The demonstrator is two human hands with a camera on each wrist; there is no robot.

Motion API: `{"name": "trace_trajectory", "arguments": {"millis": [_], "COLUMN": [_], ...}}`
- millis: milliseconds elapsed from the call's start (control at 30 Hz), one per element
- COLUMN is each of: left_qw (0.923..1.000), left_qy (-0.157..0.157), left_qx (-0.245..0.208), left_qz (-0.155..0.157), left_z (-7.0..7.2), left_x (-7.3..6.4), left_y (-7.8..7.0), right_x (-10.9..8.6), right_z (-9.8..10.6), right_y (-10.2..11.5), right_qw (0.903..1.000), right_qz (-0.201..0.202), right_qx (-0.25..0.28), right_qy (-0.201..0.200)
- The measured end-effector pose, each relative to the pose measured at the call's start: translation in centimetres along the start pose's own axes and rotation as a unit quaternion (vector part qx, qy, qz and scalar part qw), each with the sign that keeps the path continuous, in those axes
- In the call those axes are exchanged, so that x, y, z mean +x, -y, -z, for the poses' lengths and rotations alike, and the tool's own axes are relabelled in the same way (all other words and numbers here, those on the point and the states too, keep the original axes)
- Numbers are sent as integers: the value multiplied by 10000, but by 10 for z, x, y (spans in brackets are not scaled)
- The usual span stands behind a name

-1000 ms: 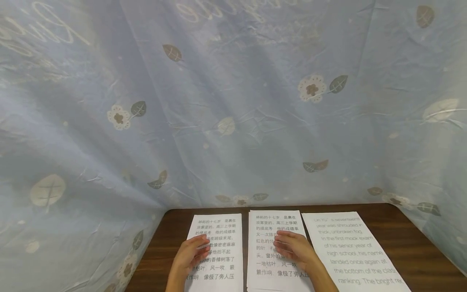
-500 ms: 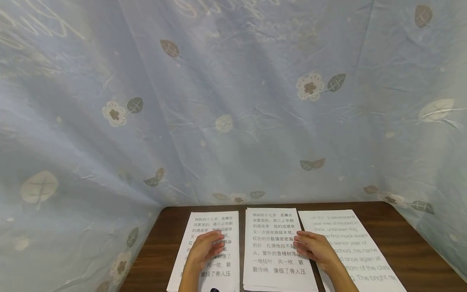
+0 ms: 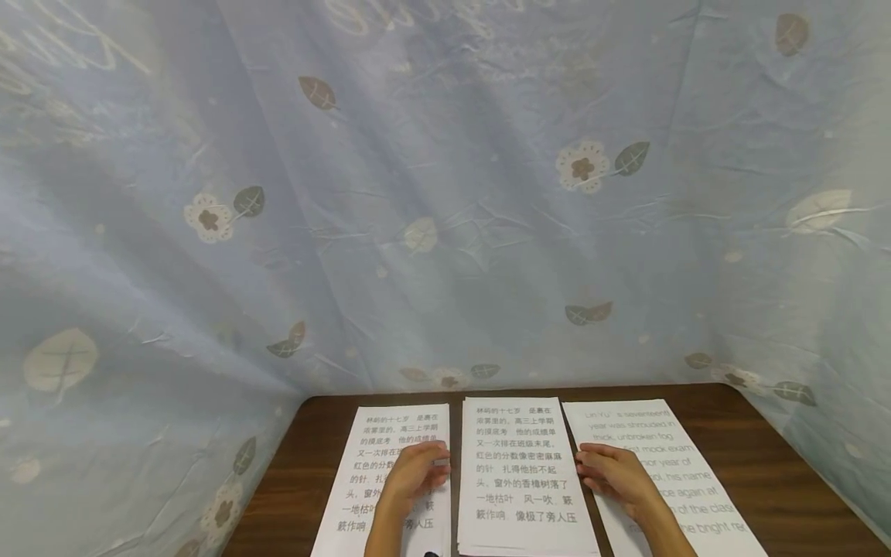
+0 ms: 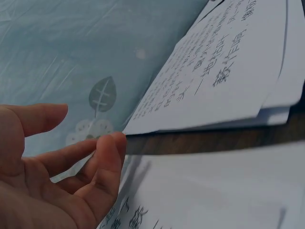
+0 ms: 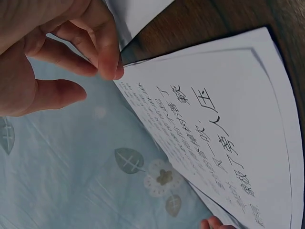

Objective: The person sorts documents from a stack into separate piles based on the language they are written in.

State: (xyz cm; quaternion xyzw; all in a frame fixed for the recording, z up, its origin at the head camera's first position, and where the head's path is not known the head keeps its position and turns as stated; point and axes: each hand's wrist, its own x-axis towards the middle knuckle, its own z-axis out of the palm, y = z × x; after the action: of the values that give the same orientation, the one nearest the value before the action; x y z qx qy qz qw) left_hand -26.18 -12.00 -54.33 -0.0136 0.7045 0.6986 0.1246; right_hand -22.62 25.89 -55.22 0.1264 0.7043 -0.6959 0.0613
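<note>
Three stacks of white printed paper lie side by side. My left hand (image 3: 415,478) is over the right side of the left stack (image 3: 348,503), its fingers loosely bent with nothing between them. My right hand (image 3: 616,478) hovers by the right edge of the middle stack (image 3: 515,487), over the left part of the right stack (image 3: 696,487), also holding nothing. In the left wrist view, thumb and fingers of the left hand (image 4: 71,181) are apart, near a corner of the middle stack (image 4: 248,90). In the right wrist view, the fingertips (image 5: 112,69) appear close to the middle stack's edge; contact cannot be told.
The stacks rest on a dark wooden table (image 3: 786,472). A pale blue curtain (image 3: 487,271) with leaf and flower prints hangs behind and at both sides. Narrow strips of wood show between the stacks. A small dark object (image 3: 431,554) shows at the bottom edge.
Both hands have moved right relative to the papers: the right one from over the middle stack to beyond its right edge, the left one toward the left stack's right edge. The view has shifted slightly.
</note>
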Motion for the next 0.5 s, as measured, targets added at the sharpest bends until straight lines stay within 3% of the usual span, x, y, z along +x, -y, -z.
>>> {"name": "trace_trajectory", "arguments": {"millis": [500], "left_qw": [9993], "left_qy": [-51], "left_qx": [352], "left_qz": [-96], "left_z": [-28], "left_x": [3], "left_y": [-2], "right_x": [0], "right_z": [2], "right_y": [-1], "right_qw": [9996], "right_qz": [-45], "right_qx": [-273], "right_qy": [19]}}
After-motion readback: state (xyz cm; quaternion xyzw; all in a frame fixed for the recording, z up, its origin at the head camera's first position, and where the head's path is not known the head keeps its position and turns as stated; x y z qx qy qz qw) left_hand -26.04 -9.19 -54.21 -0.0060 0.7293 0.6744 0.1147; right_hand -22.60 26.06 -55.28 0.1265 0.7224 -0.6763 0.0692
